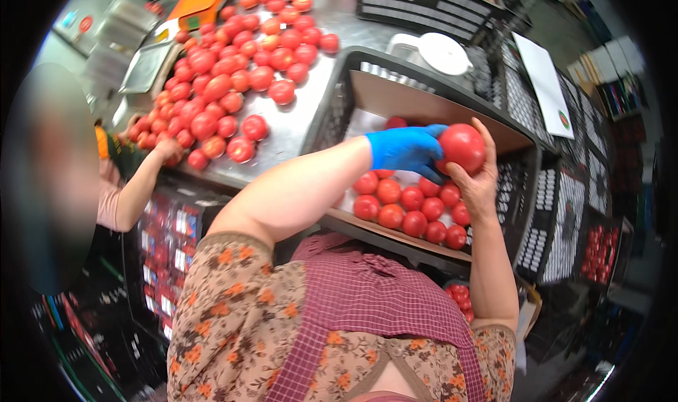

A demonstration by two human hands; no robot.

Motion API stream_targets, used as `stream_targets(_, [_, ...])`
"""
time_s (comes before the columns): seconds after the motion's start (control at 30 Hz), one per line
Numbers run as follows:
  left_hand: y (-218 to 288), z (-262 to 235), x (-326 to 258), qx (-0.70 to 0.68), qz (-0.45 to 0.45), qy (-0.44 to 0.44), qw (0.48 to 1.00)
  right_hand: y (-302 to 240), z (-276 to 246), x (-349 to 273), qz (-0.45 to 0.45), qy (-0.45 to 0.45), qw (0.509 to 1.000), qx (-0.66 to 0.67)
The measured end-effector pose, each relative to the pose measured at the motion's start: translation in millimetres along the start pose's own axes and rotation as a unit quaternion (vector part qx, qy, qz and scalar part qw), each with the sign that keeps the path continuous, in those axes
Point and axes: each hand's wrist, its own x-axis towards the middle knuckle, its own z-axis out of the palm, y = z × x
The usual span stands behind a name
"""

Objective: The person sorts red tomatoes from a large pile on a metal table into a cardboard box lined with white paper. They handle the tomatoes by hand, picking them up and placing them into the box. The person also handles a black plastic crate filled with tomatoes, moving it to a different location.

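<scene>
One large red tomato [462,150] is held up over a black crate [337,95]. My right hand [480,187], bare, wraps its fingers and thumb round the tomato's right side. In a blue glove, my left hand [406,151] has its fingers curved against the left side of the same tomato. Beneath my hands, rows of red tomatoes [413,224] fill the near part of the crate, which has a brown cardboard lining [424,95]. My gloved hand and forearm hide part of the crate's inside.
A large heap of loose tomatoes [217,86] covers much of the metal table [318,70] to the left. Another person's hand [168,150] reaches into it. Behind my crate are a white jug-like container [443,52] and another black crate [424,14]; stacked crates [558,218] stand right.
</scene>
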Motion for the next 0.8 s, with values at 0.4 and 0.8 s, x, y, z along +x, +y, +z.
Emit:
stream_targets(0.4, [-1,1,-2,0.089,-0.065,0.077,0.991,3,10,-3,-0.001,-0.028,0.989,-0.143])
stream_targets(0.8, [14,3,-7,0.179,0.05,0.156,0.97,-8,-12,-7,-0.063,0.061,0.943,-0.321])
